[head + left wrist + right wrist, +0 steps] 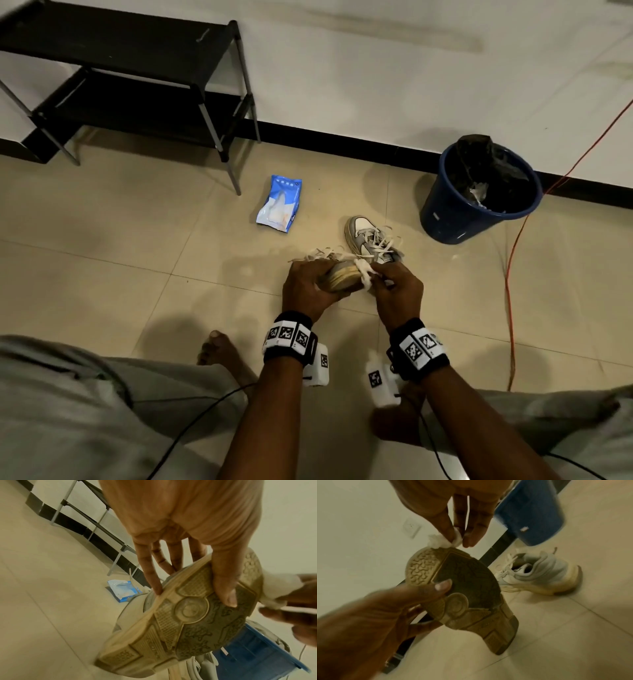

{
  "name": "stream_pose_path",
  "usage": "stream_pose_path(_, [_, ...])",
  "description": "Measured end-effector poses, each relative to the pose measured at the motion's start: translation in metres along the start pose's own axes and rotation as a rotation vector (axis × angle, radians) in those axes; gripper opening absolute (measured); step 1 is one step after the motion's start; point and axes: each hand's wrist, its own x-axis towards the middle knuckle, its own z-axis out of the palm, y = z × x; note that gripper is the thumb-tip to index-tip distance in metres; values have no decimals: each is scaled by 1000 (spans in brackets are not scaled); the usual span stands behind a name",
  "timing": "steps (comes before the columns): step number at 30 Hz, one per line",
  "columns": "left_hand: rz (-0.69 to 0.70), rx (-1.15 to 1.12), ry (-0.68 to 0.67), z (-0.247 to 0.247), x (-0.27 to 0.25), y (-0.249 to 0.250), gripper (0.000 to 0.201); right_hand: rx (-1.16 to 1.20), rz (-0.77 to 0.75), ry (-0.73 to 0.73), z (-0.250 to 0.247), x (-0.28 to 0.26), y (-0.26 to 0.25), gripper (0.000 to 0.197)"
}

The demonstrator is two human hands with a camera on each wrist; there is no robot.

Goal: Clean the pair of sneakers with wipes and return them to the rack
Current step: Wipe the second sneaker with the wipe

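Observation:
My left hand (308, 287) grips a grey-and-white sneaker (342, 275) above the floor, its tan sole (188, 615) turned toward me; the thumb (224, 585) lies across the sole and the fingers wrap the upper. My right hand (394, 284) pinches a crumpled white wipe (364, 272) against the toe end of the sole (419, 563). The wipe (441, 540) sits between thumb and fingertips. The second sneaker (371, 240) stands upright on the tiles just beyond, laces loose. The black two-shelf rack (130, 85) stands at the far left against the wall, with nothing on it.
A blue wipes pack (279, 204) lies on the floor between rack and shoes. A blue bin (479, 195) with a black liner stands at the right by the wall. An orange cable (510, 274) runs down the right side. My bare feet (219, 349) and black wires lie near.

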Motion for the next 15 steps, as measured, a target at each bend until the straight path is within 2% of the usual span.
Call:
stream_pose_path(5, [-66, 14, -23, -13, -3, 10, 63, -119, -125, -92, 13, -32, -32, 25])
stream_pose_path(11, [-115, 69, -162, -31, -17, 5, 56, -97, -222, -158, 25, -48, -36, 32])
stream_pose_path(13, [-160, 125, -176, -31, -29, 0, 65, -97, -215, -190, 28, -51, -33, 33])
stream_pose_path(15, [-196, 135, -165, -24, -39, -4, 75, -118, -90, -170, 31, -51, -21, 28])
